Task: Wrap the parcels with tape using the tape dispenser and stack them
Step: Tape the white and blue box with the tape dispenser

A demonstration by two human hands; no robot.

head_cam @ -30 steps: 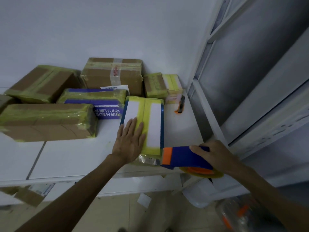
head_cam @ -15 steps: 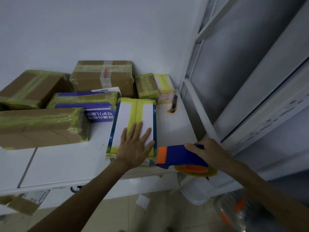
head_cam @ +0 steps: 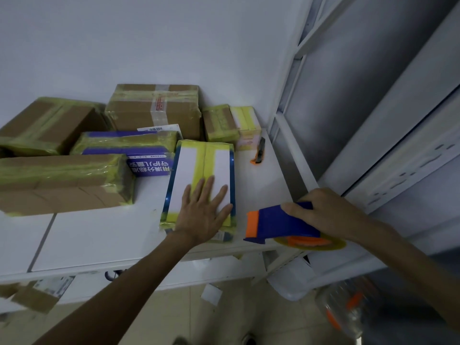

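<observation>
Yellow tape bands the white parcel near the table front edge. Our left hand presses flat on it, fingers spread. Our right hand grips the tape dispenser just beside it. The other parcels behind look wrapped, and we judge stacking remains.

Left hand flat on parcel; right hand grips dispenser.
</observation>
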